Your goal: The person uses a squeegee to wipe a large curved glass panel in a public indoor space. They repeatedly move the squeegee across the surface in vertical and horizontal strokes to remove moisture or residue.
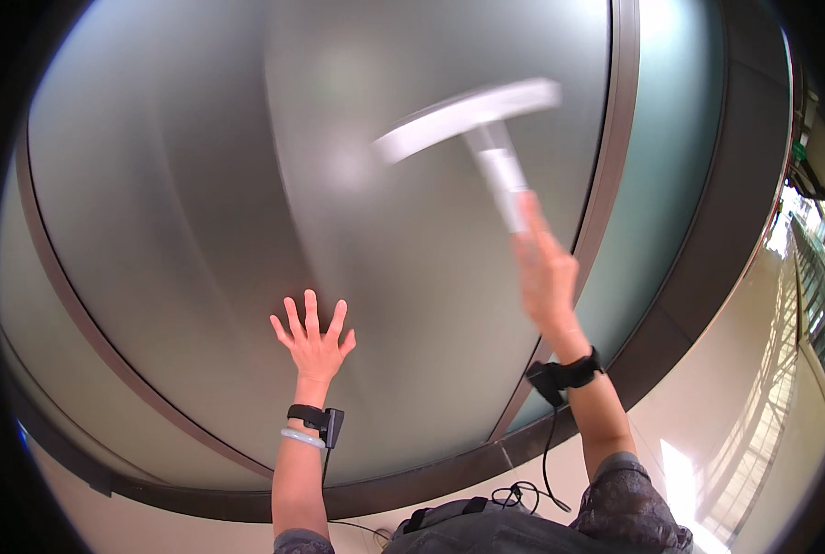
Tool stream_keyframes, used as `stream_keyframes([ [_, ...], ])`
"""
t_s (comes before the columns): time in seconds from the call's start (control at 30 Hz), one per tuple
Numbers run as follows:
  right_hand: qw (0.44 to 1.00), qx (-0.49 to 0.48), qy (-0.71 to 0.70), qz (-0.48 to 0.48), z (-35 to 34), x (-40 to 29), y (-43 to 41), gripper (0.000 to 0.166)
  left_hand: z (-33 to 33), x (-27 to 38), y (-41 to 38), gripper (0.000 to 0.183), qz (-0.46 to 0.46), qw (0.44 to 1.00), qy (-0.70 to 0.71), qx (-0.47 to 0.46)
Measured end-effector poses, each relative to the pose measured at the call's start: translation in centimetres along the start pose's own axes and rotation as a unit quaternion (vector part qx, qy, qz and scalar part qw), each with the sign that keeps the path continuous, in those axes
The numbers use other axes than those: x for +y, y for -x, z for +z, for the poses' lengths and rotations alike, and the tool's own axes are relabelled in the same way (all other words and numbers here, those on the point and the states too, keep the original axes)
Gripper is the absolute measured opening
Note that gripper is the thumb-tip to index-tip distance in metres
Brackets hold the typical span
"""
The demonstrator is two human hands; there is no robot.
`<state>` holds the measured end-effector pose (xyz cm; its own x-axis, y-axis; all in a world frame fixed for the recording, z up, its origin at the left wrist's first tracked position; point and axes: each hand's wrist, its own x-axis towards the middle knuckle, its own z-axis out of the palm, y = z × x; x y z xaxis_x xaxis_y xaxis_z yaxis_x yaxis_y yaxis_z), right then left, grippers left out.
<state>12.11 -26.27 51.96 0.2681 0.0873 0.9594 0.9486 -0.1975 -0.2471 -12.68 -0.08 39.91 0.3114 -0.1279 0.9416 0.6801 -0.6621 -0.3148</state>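
Observation:
My right hand [547, 277] grips the handle of a white window squeegee or washer [471, 114], blurred by motion. Its long head lies slanted across the upper right part of a frosted glass panel [398, 291], right end higher. Whether the head touches the glass cannot be told. Lower and to the left, my left hand [315, 343] has its fingers spread, palm towards the same panel, and holds nothing. Each wrist wears a black strap with a small box and a cable; a pale bangle [302, 437] circles the left wrist.
Brown metal frame strips [609, 152] border the panel on both sides. A greenish glass pane [682, 166] stands on the right. A dark base ledge [412, 495] runs along the bottom above pale floor tiles [661, 415]. Loose black cable [519, 495] hangs by my body. A railing [814, 291] is far right.

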Motion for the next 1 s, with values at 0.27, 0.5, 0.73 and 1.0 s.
stream_keyframes([
  [0.27, 0.945, -0.185, -0.03, -0.269, 5.0, -10.9, 3.5, 0.079, 0.2, -0.9, -0.1, 0.066, -0.006, 1.0, -0.007, -0.018],
  [0.5, 0.99, -0.055, -0.074, 0.107, 0.1, 0.8, 5.5, 0.067, -0.1, -0.4, -0.4, 0.053, 0.003, 1.0, -0.008, 0.018],
  [0.73, 0.984, 0.048, -0.092, 0.148, 1.6, 2.4, 11.4, 0.064, 1.0, 0.4, -0.4, 0.057, -0.009, 0.999, 0.013, 0.031],
  [1.0, 0.966, -0.2, -0.067, -0.15, 5.7, -9.3, 11.9, 0.078, 2.5, -2.1, 2.1, 0.086, -0.034, 0.996, 0.038, 0.079],
])
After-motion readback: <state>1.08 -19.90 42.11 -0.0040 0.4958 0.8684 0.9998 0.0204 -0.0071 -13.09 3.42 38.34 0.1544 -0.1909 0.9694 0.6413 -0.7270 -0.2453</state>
